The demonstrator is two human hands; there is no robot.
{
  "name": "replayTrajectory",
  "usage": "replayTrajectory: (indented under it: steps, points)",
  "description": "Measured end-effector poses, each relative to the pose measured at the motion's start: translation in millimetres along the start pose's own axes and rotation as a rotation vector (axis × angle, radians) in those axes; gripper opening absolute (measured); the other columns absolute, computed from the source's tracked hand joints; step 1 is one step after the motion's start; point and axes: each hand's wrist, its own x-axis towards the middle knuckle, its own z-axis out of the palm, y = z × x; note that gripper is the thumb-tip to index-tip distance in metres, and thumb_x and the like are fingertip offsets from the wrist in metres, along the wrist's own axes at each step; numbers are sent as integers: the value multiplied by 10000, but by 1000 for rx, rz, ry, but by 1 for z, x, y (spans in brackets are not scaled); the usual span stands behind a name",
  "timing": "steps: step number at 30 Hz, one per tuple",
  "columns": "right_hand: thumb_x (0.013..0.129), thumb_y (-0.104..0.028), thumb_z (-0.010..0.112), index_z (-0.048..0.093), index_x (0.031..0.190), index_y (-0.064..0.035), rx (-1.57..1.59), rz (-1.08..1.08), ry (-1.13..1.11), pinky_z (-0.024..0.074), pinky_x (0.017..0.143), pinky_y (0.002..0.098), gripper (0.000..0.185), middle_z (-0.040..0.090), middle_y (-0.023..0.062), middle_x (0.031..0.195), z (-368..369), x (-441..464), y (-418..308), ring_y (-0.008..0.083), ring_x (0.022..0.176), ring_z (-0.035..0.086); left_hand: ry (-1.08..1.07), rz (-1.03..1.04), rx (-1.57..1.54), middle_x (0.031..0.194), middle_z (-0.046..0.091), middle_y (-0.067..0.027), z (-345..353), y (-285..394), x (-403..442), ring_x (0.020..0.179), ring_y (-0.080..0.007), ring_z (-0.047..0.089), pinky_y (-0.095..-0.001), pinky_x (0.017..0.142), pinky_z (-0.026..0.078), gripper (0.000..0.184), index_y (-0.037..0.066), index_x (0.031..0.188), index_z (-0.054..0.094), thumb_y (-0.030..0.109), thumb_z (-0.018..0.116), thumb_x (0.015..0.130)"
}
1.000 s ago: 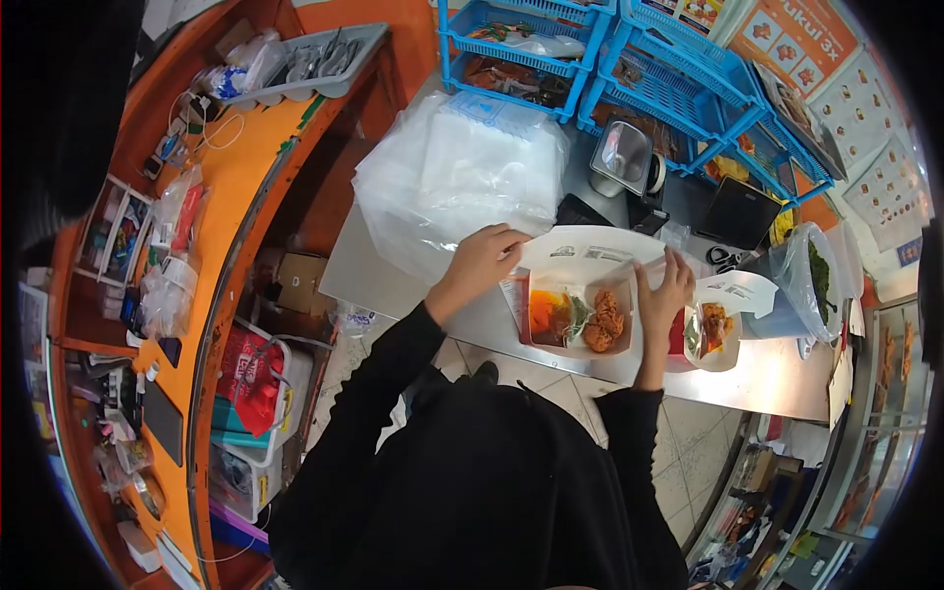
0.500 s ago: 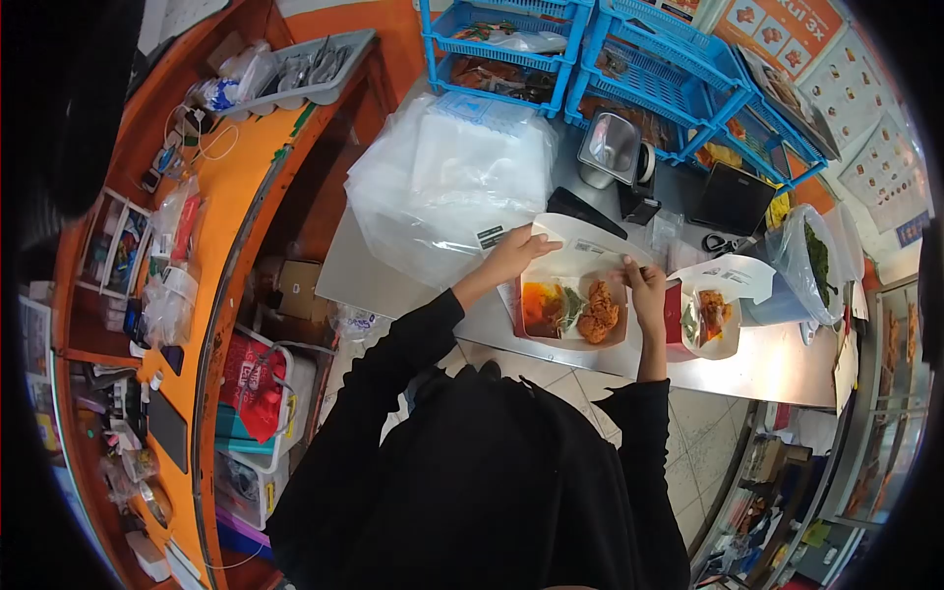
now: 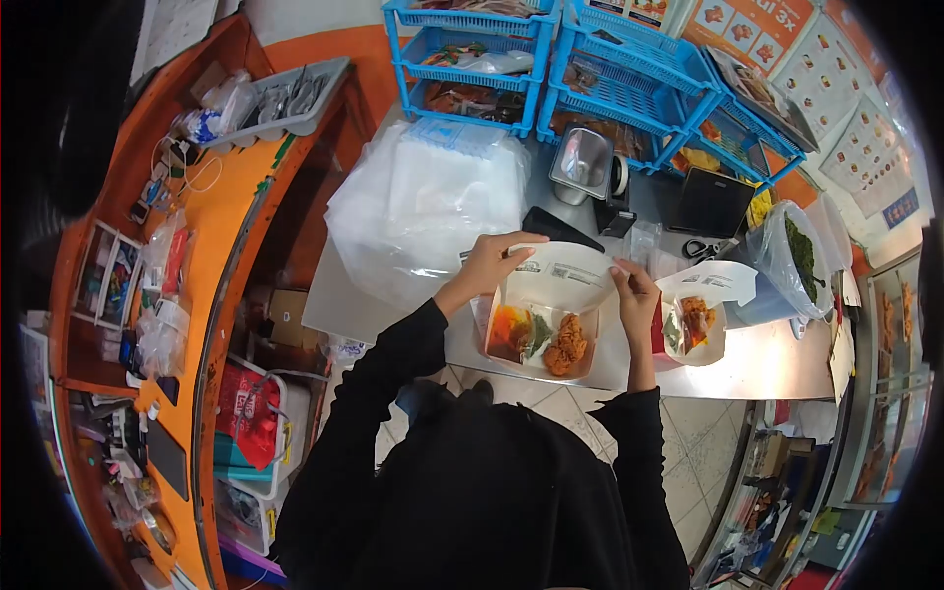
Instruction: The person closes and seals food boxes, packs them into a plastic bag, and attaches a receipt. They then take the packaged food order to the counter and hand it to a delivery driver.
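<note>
Sleeves (image 3: 393, 349) nearest, matte black, soft folds. Just past them, little has changed in the last half sec: both hands are still up at the lid (image 3: 580, 270), food still uncovered, so the takeaway box (image 3: 593, 339) remains open. Box sits near the front edge of the worktop (image 3: 777, 364), w/ the lid raised btwn the hands.

L hand (image 3: 492, 264): grip pinches the lid's L corner, thumb on the printed inner face. R hand (image 3: 639, 295): grip closed on the R corner, thumb & fingertips together at the edge. Lid is thin, pale card w/ a curved top & small dark print.

Inside, on the R: fried chicken (image 3: 567, 346), knobbly, craggy, deep golden-brown. On the L: glossy orange food or sauce (image 3: 509, 329), contents unclear, w/ leafy greens (image 3: 541, 334) btwn.

R of the R hand, apart from the first box: second box (image 3: 714, 344), smaller, flap up, another crisp fried piece (image 3: 700, 320) inside. Worktop is smooth metal, bright glare at R.

Beyond L: plastic bags (image 3: 462, 182), filmy, crinkled, milky-clear. Mid-back: metal container (image 3: 585, 162), shiny, rounded corners; dark-handled scissors (image 3: 698, 249) lie farther R. Far R: bag-lined tub (image 3: 772, 310) w/ dark greens (image 3: 801, 246), ragged.

Rear: blue plastic racks (image 3: 629, 108), slatted & tiered, holding packets etc. Farthest: orange poster (image 3: 752, 29), flat on the wall, pics of fried food.
</note>
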Motion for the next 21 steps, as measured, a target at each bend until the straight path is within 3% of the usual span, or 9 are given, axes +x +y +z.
replayTrajectory:
  steps: [1,4,9,12,13,15,18,19,21]
  points:
    - [755,-33,589,612,808,-5,121,-56,-3,403,661,216,64,609,53,802,1,2,3,95,729,522,-4,43,-37,915,625,-73,0,-7,2,786,-94,581,-207,678,462,169,46,940,624,64,541,794]
    - [736,-43,617,596,782,-6,67,-228,-46,407,668,221,62,603,50,787,-1,7,6,108,728,531,-21,190,-57,930,623,-78,-3,-18,8,834,-129,589,-220,714,463,154,40,891,640,26,540,774]
    - [691,-48,662,577,842,-10,181,-174,-53,388,621,215,178,569,28,755,11,10,14,101,657,500,-70,283,156,900,630,-67,-11,-4,8,853,-129,583,-222,721,462,143,37,874,643,38,577,747]
    - [686,-43,662,577,909,-10,349,65,-59,366,574,199,241,556,11,729,11,9,11,76,596,460,-235,-165,-52,996,606,-46,-16,-16,15,828,-113,578,-243,720,460,189,52,936,624,53,568,755]
    - [688,-41,658,579,935,-10,406,163,-67,359,556,193,261,554,6,719,10,8,7,66,574,445,-209,-170,-172,1003,597,-52,-16,-15,13,833,-122,570,-247,727,455,232,59,989,598,52,562,759]
    - [704,-38,638,569,1005,-23,184,174,-152,357,542,185,309,560,-1,715,-3,6,-8,52,564,444,-158,-174,-411,1015,579,-64,-13,-10,11,842,-140,556,-256,740,445,328,73,1093,544,49,551,766]
    - [709,-6,593,545,1086,-66,-173,161,-391,406,564,214,384,606,41,779,-29,-8,11,88,611,532,-283,-30,-83,1014,534,-124,-17,-18,4,871,-205,536,-279,797,419,470,113,1213,439,36,541,761]
    - [708,8,575,537,1110,-83,-295,145,-491,431,578,230,414,627,63,812,-35,-15,17,110,636,575,-362,-71,73,1026,518,-139,-19,-16,-3,915,-216,515,-286,828,398,467,116,1215,439,19,519,765]
    - [690,32,545,540,1104,-107,-340,-93,-474,455,657,280,437,603,124,927,-37,-36,22,210,784,593,-512,-156,394,1050,485,-169,-18,-9,-33,1003,-238,473,-299,891,355,469,123,1219,439,-16,477,773]
